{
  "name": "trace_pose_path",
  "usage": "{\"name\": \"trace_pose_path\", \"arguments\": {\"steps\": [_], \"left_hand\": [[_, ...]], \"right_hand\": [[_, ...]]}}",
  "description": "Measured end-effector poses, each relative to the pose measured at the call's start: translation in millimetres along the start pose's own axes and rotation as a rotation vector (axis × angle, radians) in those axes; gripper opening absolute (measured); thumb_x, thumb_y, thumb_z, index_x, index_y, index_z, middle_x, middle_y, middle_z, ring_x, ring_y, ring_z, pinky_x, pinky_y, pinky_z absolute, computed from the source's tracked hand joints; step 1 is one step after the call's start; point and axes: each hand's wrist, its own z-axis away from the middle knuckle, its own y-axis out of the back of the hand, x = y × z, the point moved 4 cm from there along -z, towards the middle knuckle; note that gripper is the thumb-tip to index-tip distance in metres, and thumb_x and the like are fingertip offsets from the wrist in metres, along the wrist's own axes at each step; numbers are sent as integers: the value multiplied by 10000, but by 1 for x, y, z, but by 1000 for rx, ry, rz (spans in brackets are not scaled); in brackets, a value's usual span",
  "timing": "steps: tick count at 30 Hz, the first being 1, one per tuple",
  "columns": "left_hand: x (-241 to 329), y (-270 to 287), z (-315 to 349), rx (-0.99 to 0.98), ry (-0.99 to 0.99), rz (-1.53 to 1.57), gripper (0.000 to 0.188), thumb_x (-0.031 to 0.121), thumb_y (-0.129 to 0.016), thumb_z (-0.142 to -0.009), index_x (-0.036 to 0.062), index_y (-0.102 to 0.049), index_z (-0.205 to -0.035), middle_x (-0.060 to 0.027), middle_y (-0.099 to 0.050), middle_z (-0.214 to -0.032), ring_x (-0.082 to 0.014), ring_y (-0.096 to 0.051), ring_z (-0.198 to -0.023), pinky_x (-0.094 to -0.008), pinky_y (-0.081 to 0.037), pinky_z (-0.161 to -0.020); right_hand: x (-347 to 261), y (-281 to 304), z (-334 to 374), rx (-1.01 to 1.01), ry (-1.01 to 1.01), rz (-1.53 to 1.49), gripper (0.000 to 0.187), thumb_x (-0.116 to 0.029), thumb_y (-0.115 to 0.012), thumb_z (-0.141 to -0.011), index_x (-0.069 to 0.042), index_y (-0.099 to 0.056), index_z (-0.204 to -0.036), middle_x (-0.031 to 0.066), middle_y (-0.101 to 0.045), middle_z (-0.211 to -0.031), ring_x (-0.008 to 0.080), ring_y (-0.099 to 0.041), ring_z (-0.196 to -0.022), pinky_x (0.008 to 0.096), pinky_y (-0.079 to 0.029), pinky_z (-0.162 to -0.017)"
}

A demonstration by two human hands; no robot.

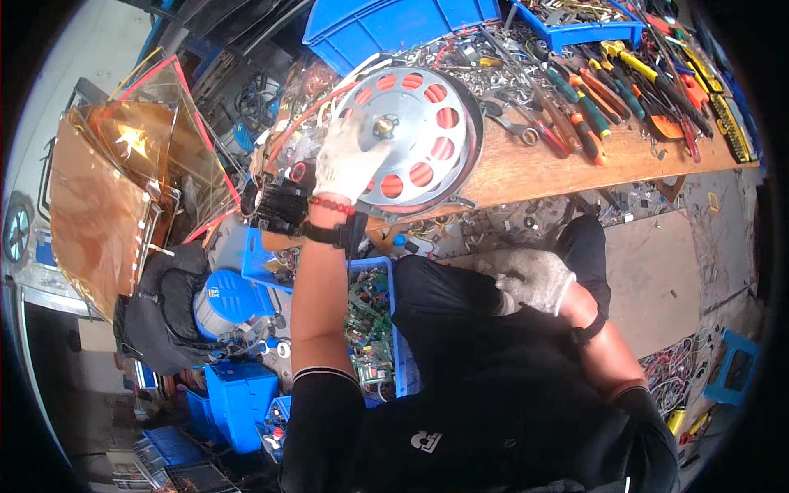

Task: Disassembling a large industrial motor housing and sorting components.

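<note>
A round metal reel (394, 103) lies on the wooden bench in front of me. Its silver face has a ring of round holes that show red-orange windings beneath, and a brass-coloured hub (385, 125) sits at the centre. My left hand (349, 160), in a white work glove, rests on the left part of that face, open, with its thumb reaching toward the hub. My right hand (530, 279), gloved too, lies over my dark-trousered leg with its fingers apart and loosely bent. Nothing shows in it.
Pliers, screwdrivers (588, 135) and wrenches (518, 123) crowd the bench's right side. Blue bins (403, 25) stand behind metal scraps. Left of my legs is a crate (404, 353) of circuit boards. Amber sheets (99, 214) stand at left; a blue stool (731, 367) is at right.
</note>
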Motion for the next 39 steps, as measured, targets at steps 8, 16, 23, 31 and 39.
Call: {"name": "trace_pose_path", "arguments": {"steps": [8, 16, 23, 31, 39], "left_hand": [[3, -20, -20, -89, -19, 85, 267, 322, -642, -900, 99, -756, -994, -113, -726, -1025, -298, -670, -1016, -387, -507, -902], [-6, -24, -20, -96, 56, 196, 256, 328, -628, -896, 113, -755, -955, -124, -718, -1023, -348, -646, -1015, -439, -496, -903], [-7, -24, -23, -94, 6, 135, 283, 292, -644, -906, 52, -753, -1010, -137, -736, -1013, -287, -695, -953, -371, -518, -861], [-9, -21, -24, -106, 59, 83, 349, 371, -644, -891, 60, -760, -998, -156, -736, -993, -312, -692, -933, -411, -510, -860], [-5, -21, -21, -112, 116, 12, 428, 439, -633, -886, 40, -743, -995, -201, -714, -1018, -372, -668, -969, -465, -500, -853]], "right_hand": [[17, 13, 13, 31, -102, -55, 305, -310, -681, -870, -82, -708, -1070, 176, -692, -980, 384, -656, -963, 444, -533, -846], [20, 0, 19, 71, 4, -3, 302, -329, -683, -868, -66, -690, -1016, 177, -686, -994, 390, -647, -971, 458, -529, -840], [21, -2, 20, 108, -21, -69, 294, -343, -662, -877, -67, -681, -979, 178, -677, -974, 403, -634, -958, 470, -520, -828], [8, 0, 17, 66, -20, 12, 283, -351, -647, -881, -77, -673, -943, 175, -666, -947, 400, -630, -954, 478, -516, -824], [4, -1, 20, 32, -43, 7, 278, -343, -645, -879, -73, -665, -940, 176, -667, -950, 403, -627, -957, 483, -511, -823]]}}
